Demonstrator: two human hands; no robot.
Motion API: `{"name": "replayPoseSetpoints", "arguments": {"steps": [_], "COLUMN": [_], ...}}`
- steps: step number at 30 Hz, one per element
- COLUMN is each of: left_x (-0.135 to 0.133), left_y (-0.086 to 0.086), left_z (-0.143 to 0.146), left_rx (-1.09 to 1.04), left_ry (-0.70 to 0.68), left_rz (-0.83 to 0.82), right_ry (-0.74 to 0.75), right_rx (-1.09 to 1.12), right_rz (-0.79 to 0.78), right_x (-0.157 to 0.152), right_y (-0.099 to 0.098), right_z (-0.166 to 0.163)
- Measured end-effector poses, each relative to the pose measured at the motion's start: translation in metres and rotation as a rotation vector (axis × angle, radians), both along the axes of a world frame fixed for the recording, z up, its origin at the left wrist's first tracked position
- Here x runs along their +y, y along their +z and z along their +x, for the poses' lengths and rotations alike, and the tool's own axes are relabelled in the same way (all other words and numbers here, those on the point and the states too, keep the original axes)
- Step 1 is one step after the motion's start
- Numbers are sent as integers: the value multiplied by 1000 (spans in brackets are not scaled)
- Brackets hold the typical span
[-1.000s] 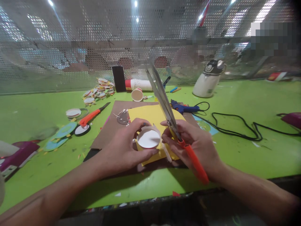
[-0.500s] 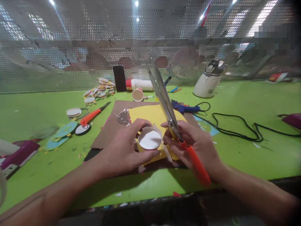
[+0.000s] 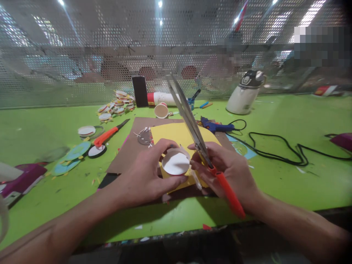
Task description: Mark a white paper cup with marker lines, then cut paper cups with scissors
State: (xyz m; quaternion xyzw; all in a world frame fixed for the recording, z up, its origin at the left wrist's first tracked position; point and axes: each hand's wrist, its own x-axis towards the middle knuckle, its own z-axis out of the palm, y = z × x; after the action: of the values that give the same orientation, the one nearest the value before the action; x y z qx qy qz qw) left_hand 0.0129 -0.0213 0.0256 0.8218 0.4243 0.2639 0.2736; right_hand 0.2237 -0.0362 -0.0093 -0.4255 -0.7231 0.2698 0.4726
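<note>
My left hand (image 3: 148, 170) curls its thumb and fingers around a cut-down paper cup (image 3: 176, 163), whose round white face points up toward me. In my right hand (image 3: 233, 167) is a pair of scissors (image 3: 189, 117) with red-orange handles, blades pointing up and away, nearly closed together. The right fingertips come close to the cup's right side, where a thin pale strip (image 3: 195, 179) hangs down. Beneath both hands lies a yellow sheet (image 3: 176, 132) on a brown board (image 3: 125, 154).
An orange-handled knife (image 3: 107, 135), blue paper rings (image 3: 78, 150) and small cut cup pieces (image 3: 121, 102) are at left. Behind stand a phone (image 3: 140, 91) and stacked paper cups (image 3: 167, 99). A blue glue gun (image 3: 217, 126), its black cord and a white kettle (image 3: 244, 93) are at right.
The scissors have tilted slightly to the left and their blades have come closer together. My left hand and the cup have barely moved.
</note>
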Motion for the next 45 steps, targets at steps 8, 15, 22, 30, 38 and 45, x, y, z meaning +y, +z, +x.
{"name": "replayPoseSetpoints", "arguments": {"steps": [8,15,22,30,38,45], "left_x": [1,8,13,16,23,25], "left_y": [1,0,-6,3,3,6], "left_z": [2,0,-12,-16,-24,-26], "left_rx": [-169,-466,-743,-864,-987,-1036], "left_ry": [4,11,-172,-139,-192,-147], "left_rz": [-251,-562,-756,-763,-709,-727], "right_ry": [31,6,-134,-243,-218,-214], "right_rx": [-6,84,-3,-184,-262,-340], "right_rz": [-17,37,126,-20,-35,-62], "right_x": [-1,1,13,30,30,27], "right_y": [2,9,10,10,12,12], "right_z": [2,-3,4,20,13,12]}}
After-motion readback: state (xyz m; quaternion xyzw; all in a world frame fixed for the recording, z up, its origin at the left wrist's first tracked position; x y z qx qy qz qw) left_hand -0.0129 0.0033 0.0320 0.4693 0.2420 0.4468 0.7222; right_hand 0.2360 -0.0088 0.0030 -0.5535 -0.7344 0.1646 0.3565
